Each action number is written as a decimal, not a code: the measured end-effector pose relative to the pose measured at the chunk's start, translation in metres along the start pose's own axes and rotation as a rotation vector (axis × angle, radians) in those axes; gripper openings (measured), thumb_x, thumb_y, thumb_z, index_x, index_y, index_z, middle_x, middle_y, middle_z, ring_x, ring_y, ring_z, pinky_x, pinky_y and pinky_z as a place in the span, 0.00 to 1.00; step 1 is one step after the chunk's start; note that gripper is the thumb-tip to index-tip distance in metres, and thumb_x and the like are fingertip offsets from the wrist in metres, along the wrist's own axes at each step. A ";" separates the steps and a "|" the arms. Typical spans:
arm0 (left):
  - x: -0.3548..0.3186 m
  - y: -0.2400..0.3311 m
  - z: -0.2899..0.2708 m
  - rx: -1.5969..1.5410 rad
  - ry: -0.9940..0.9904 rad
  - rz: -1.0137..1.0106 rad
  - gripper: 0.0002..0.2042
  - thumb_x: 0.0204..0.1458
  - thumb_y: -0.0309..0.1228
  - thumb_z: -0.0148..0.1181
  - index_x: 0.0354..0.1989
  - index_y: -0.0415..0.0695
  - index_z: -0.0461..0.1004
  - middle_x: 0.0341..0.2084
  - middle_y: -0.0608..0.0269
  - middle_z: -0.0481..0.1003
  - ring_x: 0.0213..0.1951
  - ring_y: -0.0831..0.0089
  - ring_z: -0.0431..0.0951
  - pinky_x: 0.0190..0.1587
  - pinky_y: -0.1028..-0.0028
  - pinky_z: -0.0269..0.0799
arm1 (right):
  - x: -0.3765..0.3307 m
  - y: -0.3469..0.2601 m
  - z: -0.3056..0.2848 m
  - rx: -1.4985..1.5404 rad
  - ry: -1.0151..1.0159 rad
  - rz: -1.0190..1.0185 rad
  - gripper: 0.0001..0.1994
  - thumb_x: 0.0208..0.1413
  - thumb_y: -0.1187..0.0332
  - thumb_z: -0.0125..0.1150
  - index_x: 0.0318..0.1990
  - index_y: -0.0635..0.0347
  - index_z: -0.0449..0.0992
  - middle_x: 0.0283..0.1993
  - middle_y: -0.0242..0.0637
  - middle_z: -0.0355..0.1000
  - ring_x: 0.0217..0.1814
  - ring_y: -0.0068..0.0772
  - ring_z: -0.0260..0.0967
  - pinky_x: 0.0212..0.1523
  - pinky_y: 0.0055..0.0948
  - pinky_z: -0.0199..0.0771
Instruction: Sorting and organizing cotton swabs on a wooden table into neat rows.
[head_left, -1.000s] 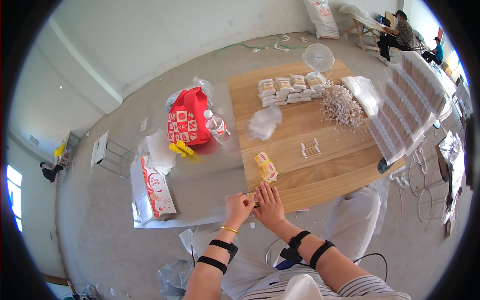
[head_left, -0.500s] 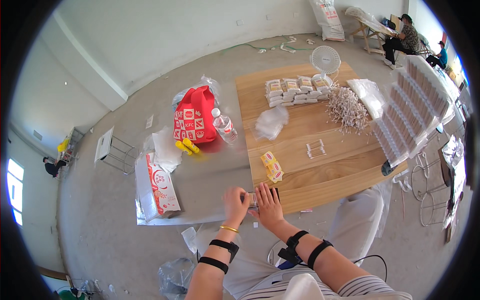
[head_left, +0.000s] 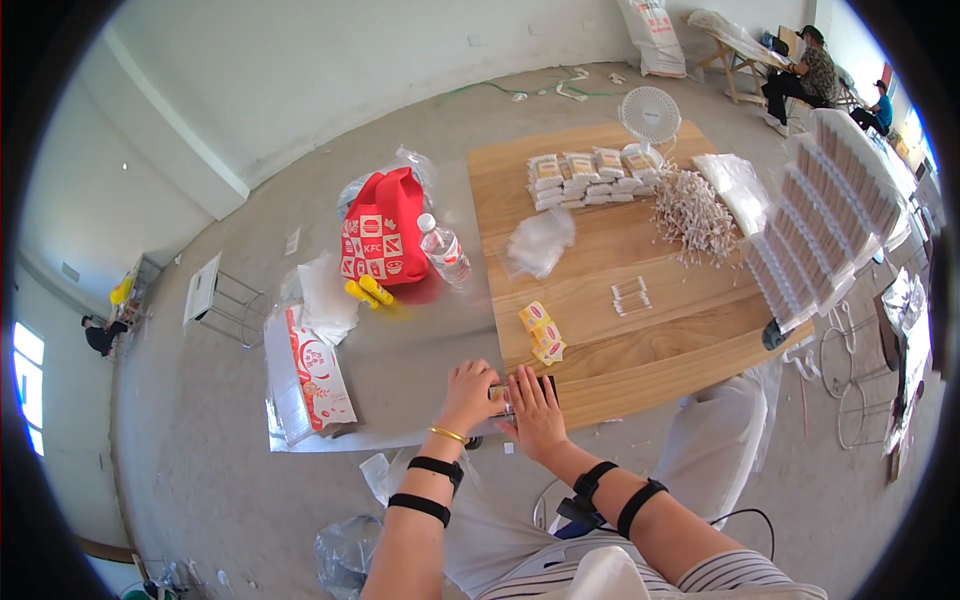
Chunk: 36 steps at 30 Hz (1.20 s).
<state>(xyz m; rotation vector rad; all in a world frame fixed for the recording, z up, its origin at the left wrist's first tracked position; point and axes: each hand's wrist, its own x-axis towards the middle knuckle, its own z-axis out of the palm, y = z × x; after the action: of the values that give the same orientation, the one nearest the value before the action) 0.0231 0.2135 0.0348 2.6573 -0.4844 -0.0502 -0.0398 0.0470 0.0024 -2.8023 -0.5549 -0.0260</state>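
Note:
At the near edge of the table, my left hand (head_left: 470,396) is closed, its fingers curled at the left end of a small see-through packet (head_left: 499,394) with a brownish tint. What its fingers hold is mostly hidden. My right hand (head_left: 536,412) lies flat over the packet's right part, fingers stretched. A dark edge (head_left: 549,384) shows beyond its fingertips. Just past the hands lie several yellow-and-white small packs (head_left: 542,332). To their right a few cotton swabs (head_left: 630,296) lie side by side.
A pile of cotton swabs (head_left: 692,218), stacked swab packs (head_left: 585,178), clear bags (head_left: 541,242) and a white fan (head_left: 649,117) occupy the far table. Racked swabs (head_left: 820,222) rise at right. Leftward are a red bag (head_left: 384,230), a bottle (head_left: 444,252) and a box (head_left: 318,374).
My left hand has moved slightly forward and turned, its fingers now curled at the packet's left end. The right hand stays nearly in place. The view has shifted a little.

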 end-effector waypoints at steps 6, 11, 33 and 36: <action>0.012 -0.013 -0.010 0.251 -0.087 0.280 0.04 0.43 0.29 0.60 0.28 0.48 0.77 0.33 0.66 0.72 0.44 0.64 0.70 0.49 0.61 0.60 | 0.001 -0.004 -0.002 0.053 0.017 -0.005 0.45 0.58 0.42 0.54 0.72 0.66 0.50 0.78 0.51 0.40 0.81 0.47 0.35 0.77 0.49 0.35; 0.003 -0.030 0.007 -0.061 -0.032 -0.039 0.05 0.46 0.30 0.61 0.31 0.46 0.79 0.33 0.62 0.77 0.43 0.61 0.76 0.52 0.59 0.66 | -0.002 -0.001 -0.005 0.037 0.001 0.008 0.45 0.58 0.42 0.54 0.73 0.66 0.49 0.78 0.50 0.40 0.81 0.47 0.34 0.77 0.49 0.34; -0.040 -0.017 0.081 -0.827 0.455 -0.709 0.23 0.63 0.45 0.55 0.35 0.31 0.78 0.26 0.53 0.80 0.30 0.69 0.79 0.35 0.67 0.73 | -0.010 0.005 -0.009 -0.010 -0.018 -0.049 0.45 0.60 0.42 0.50 0.72 0.72 0.48 0.77 0.52 0.41 0.81 0.46 0.35 0.77 0.47 0.36; -0.040 -0.020 0.085 -0.745 0.489 -0.683 0.23 0.63 0.45 0.54 0.36 0.32 0.78 0.28 0.48 0.80 0.30 0.62 0.80 0.36 0.65 0.73 | -0.010 0.003 -0.007 -0.019 -0.005 -0.040 0.45 0.60 0.41 0.50 0.72 0.71 0.48 0.77 0.52 0.41 0.81 0.47 0.34 0.77 0.48 0.35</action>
<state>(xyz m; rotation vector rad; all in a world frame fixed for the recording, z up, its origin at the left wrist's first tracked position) -0.0172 0.2091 -0.0518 1.8784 0.5179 0.1762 -0.0475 0.0384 0.0077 -2.8105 -0.6155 -0.0326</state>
